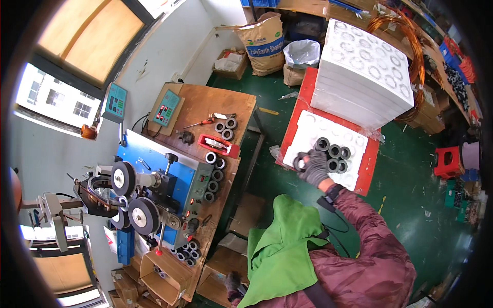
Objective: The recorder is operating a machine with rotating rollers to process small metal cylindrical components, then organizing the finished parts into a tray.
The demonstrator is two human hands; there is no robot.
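The gloved right hand [314, 168] has its fingers clamped on a dark ring [295, 163] at the left side of a white foam tray [350, 179], beside clustered black rings [339, 152]. Stacked foam blocks [354, 84] stand at the tray's far side. The left hand [232, 282] is near a cardboard box [213, 290]; I cannot tell its grip.

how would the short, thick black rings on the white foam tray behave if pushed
The short, thick black rings might roll if knocked sideways, being round. With open ends up, they look squat, so gentle pushes would probably slide rather than tip them.
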